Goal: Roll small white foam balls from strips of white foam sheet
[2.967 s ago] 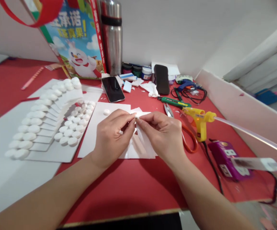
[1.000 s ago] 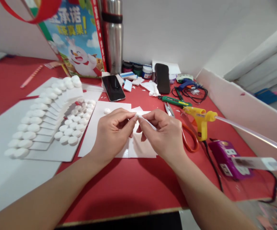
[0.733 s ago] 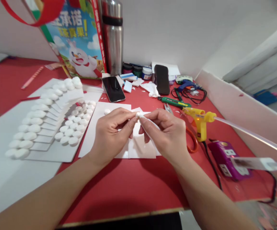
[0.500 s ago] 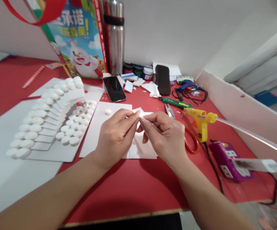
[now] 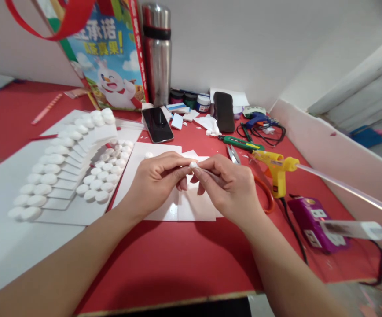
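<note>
White lump point(image 5: 193, 165) held above white sheets point(image 5: 196, 211), near mid-table. It is pinched at the fingertips of both the left hand point(image 5: 153, 182) and the right hand point(image 5: 235, 187), thumbs and forefingers nearly meeting; a two-sided grip is probably used because the lump is small and seems soft. Remaining fingers are curled beneath, presumably out of the way. Discs point(image 5: 101, 196) are laid in close rows on a board point(image 5: 62, 215) at left, likely so that they are not knocked. Glue gun point(image 5: 278, 169) is stood at right, perhaps for easy reach; scissors point(image 5: 270, 200) are placed beside it.

Hidden or unclear: most of the lump is covered by fingertips, so its full shape cannot be told. A pale edge by the right fingers cannot be identified. A lone disc point(image 5: 148, 155) is partly masked by the left hand, the scissors by the right. Clear tube point(image 5: 346, 228) is blurred, its far end indistinct
</note>
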Tool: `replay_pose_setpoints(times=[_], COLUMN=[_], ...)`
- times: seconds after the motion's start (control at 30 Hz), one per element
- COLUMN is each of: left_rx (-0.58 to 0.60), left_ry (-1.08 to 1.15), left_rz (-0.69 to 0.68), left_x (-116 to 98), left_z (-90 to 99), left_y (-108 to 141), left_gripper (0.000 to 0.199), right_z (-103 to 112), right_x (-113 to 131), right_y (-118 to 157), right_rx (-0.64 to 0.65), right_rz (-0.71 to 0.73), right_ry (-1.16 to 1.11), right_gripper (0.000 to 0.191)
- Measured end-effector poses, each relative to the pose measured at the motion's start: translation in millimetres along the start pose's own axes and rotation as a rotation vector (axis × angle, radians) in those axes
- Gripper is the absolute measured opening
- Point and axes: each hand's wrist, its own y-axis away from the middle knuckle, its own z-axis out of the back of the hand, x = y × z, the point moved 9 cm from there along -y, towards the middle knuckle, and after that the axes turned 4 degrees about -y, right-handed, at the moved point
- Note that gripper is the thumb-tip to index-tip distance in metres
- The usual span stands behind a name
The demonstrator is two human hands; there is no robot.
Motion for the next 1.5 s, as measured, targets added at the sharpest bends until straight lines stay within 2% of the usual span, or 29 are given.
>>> replay_pose_setpoints(times=[0.1, 0.17, 0.27, 0.33, 0.47, 0.53, 0.7, 0.77, 1.0, 1.1, 1.27, 1.4, 1.5], left_rx=[-0.036, -0.030, -0.025, -0.023, 0.006, 0.004, -0.014, -0.019, -0.068, -0.104, -0.178, -0.230, -0.278], left_ry=[-0.047, -0.066, -0.075, -0.066, -0.035, -0.024, 0.025, 0.037, 0.074, 0.081, -0.012, -0.164, -0.289], left_rz=[0.006, -0.009, -0.052, -0.066, -0.030, 0.000, 0.050, 0.076, 0.088, 0.093, -0.020, -0.117, -0.249], left_x=[-0.4, -2.1, -4.5, -4.5, -0.8, 1.0, 3.6, 5.5, 6.5, 7.6, -2.8, -9.1, -17.3], left_z=[4.7, 5.3, 6.5, 7.0, 4.1, 3.5, 2.8, 2.8, 3.4, 1.2, 1.5, 3.1, 0.3], left_y=[-0.2, -0.5, -1.1, -1.3, -1.0, -0.5, 0.3, 0.4, 1.0, 4.2, 10.7, 16.1, 23.2], left_gripper=[0.014, 0.015, 0.016, 0.018, 0.020, 0.019, 0.016, 0.015, 0.014, 0.013, 0.016, 0.019, 0.027], right_z=[-2.6, -11.5, -21.8, -24.6, -25.8, -22.8, -18.9, -16.3, 3.9, 8.6, 3.6, -5.6, -6.7], right_x=[-23.3, -36.4, -38.1, -36.5, -34.9, -32.9, -23.7, -20.6, -16.2, -3.4, 22.8, 31.3, 31.1], right_y=[-4.1, -2.1, -0.6, 0.0, 1.6, 0.5, -2.9, -4.9, -6.9, -3.0, 6.1, 8.8, 9.4], right_rx=[0.042, 0.125, 0.265, 0.294, 0.249, 0.226, 0.291, 0.277, -0.032, -0.153, -0.271, -0.224, -0.195], right_rz=[-0.310, -0.512, -0.584, -0.563, -0.522, -0.470, -0.321, -0.274, -0.178, -0.058, 0.157, 0.261, 0.264], right_ry=[-0.368, -0.614, -0.784, -0.804, -0.739, -0.652, -0.372, -0.264, -0.029, 0.141, 0.379, 0.427, 0.417], right_gripper=[0.035, 0.042, 0.038, 0.032, 0.029, 0.029, 0.031, 0.030, 0.028, 0.023, 0.014, 0.015, 0.016])
